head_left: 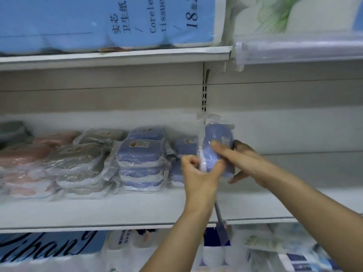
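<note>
White store shelving fills the frame, with a slotted upright running down the back panel at the centre. The middle shelf carries rows of plastic-wrapped packets on its left half: a stack of blue packets at the centre, grey packets to their left, and pink packets at the far left edge.

Both hands meet right of centre on a single blue packet, held upright in its clear wrapper above the shelf, just right of the blue stack and apart from it. The left hand comes up from the bottom centre. Its fingers are curled round the packet's lower left edge, where the loose wrapper bunches, and its thumb presses the lower front. The right hand reaches in from the lower right — its thumb lies across the front face and its fingers wrap behind the packet, with one fingertip showing below it. So the packet stands between the two hands, its upper half and the crumpled top of the wrapper rising clear of both.

On the shelf above, at upper left, sits a large blue pack of coreless tissue; a clear price strip fronts the shelf at upper right. Below the middle shelf, more wrapped goods show — too blurred to name.
</note>
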### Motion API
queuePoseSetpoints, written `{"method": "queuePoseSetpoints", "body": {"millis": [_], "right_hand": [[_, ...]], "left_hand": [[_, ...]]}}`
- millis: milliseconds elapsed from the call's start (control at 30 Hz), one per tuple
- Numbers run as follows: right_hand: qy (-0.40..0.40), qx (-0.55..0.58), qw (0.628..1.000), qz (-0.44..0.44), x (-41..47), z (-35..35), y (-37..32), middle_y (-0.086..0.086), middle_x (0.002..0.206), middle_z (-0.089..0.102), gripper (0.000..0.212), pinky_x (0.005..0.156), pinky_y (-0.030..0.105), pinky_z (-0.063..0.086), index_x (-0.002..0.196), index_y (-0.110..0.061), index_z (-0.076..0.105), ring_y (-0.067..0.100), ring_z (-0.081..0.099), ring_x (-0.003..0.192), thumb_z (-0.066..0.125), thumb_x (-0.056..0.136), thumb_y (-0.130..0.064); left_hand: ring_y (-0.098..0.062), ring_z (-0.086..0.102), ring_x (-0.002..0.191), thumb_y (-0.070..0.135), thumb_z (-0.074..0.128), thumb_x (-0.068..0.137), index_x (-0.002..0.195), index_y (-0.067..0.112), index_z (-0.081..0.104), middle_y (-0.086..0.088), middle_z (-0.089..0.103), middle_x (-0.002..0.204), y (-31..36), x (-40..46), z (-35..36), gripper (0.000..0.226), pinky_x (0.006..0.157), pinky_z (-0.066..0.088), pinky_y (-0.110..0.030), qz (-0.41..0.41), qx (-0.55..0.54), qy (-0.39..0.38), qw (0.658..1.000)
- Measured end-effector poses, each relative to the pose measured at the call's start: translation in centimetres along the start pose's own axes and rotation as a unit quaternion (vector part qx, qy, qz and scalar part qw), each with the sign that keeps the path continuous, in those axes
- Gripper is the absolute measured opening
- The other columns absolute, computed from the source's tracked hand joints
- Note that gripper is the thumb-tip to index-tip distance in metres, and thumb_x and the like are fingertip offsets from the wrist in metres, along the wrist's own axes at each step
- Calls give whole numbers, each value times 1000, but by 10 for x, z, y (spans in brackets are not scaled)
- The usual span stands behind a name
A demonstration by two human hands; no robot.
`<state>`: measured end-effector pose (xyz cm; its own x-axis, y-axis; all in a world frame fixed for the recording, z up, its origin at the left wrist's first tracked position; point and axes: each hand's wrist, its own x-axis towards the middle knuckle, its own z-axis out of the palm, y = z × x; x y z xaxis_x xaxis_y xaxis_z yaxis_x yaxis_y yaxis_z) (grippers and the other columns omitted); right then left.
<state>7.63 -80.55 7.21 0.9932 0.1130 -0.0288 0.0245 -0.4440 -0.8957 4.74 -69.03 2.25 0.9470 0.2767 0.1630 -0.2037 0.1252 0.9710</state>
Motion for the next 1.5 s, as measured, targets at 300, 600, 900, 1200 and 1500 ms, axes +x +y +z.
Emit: {"method": "queuePoseSetpoints", "body": {"millis": [300,600,900,1200,1500], "right_hand": [[75,-106,991,-22,39,-12,10,-4,108,51,86,75,31,49,122,-22,23,14,58,91,84,66,-44],[-101,-356,917,-151,88,25,12,-5,144,34,104,106,32,36,151,-32,19,18,36,130,81,69,-45],[-173,-386,893,-156,112,38,21,-16,149,33,97,109,27,36,151,-36,23,9,35,135,77,70,-35],[-119,-271,944,-143,103,49,35,13,109,61,52,85,42,54,118,-11,48,20,60,93,72,74,-24],[-69,-438,885,-144,61,36,31,0,162,-2,95,118,42,19,154,-24,3,22,5,147,63,85,-51]], "left_hand": [[-6,32,127,39,73,80,127,31,39,17,33,126,-32,4,-33,59,109,33,-30,69,284,-35,956],[-20,14,144,50,56,91,149,19,24,-1,22,155,-56,22,-69,74,115,18,-28,39,505,-93,857],[-12,49,115,35,59,89,122,29,54,8,47,124,-41,18,-74,34,85,41,-19,287,452,-28,844],[-25,50,125,64,51,74,139,24,40,-2,51,138,-34,64,-53,77,104,43,-42,-39,279,-115,953],[-15,7,149,46,49,97,155,22,9,1,8,163,-19,4,-68,75,118,13,-30,33,438,-133,888]]}}
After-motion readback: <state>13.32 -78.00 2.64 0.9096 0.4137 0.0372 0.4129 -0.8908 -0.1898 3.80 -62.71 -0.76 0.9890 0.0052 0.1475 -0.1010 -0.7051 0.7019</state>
